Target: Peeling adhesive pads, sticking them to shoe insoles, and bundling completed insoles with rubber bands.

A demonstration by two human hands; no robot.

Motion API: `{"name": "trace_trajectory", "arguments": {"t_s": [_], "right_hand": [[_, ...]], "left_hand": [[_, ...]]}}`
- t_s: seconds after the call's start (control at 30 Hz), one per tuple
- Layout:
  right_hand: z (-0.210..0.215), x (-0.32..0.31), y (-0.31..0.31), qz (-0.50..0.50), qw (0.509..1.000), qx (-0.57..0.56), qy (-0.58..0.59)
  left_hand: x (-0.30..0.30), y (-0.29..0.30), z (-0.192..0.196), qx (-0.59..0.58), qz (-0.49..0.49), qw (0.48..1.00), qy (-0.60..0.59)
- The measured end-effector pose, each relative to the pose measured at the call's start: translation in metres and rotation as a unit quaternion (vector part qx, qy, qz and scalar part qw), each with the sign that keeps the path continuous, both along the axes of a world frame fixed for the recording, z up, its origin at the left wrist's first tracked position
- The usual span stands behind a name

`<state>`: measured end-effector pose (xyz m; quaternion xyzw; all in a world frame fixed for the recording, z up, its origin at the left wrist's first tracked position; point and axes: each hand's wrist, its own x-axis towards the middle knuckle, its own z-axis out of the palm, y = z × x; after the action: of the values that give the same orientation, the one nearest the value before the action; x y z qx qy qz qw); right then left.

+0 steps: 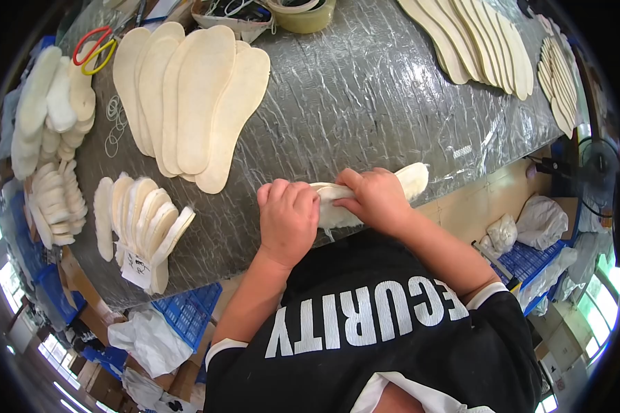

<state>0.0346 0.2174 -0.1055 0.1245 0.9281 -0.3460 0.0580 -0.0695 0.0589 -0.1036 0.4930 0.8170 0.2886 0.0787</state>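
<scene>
Both the left hand and the right hand are clenching a fleecy white insole at the near edge of the crinkled, plastic-wrapped table.

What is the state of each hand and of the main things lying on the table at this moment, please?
left hand: closed, pressing on the white insole.
right hand: closed, gripping the white insole.
white insole: flat at the table edge, partly covered.
cream insoles: fanned, overlapping, flat.
fleecy insoles: stacked on edge, leaning.
scissors: lying, untouched.
</scene>
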Motion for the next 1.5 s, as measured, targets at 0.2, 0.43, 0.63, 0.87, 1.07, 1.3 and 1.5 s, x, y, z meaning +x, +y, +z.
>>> {"name": "trace_trajectory", "arguments": {"t_s": [0.2, 0.43, 0.63, 0.87, 1.07, 1.3, 1.5], "right_hand": [[-0.001, 0.002, -0.003, -0.013, 1.000, 0.024, -0.008], [0.001, 0.002, -0.004, -0.038, 0.999, 0.026, -0.009], [0.005, 0.003, -0.001, -0.006, 0.999, -0.017, -0.029], [0.018, -0.001, 0.001, 0.031, 0.992, -0.112, -0.039], [0.022, 0.008, -0.001, 0.019, 0.998, -0.065, -0.019], [0.028, 0.011, -0.005, 0.013, 0.996, -0.083, 0.010], [0.029, 0.015, -0.004, 0.024, 0.997, -0.065, 0.024]], "left_hand": [[0.002, 0.006, 0.010, -0.023, 0.017, 1.000, -0.013], [0.008, 0.013, 0.005, 0.030, 0.028, 0.999, -0.004], [0.010, 0.009, -0.001, 0.044, 0.058, 0.995, -0.068], [0.005, 0.002, 0.015, 0.042, 0.015, 0.995, -0.094], [-0.006, -0.012, 0.033, 0.066, 0.059, 0.974, -0.209], [0.000, -0.013, 0.039, 0.050, -0.016, 0.993, -0.109], [0.008, -0.011, 0.041, 0.048, 0.003, 0.994, -0.093]]}}
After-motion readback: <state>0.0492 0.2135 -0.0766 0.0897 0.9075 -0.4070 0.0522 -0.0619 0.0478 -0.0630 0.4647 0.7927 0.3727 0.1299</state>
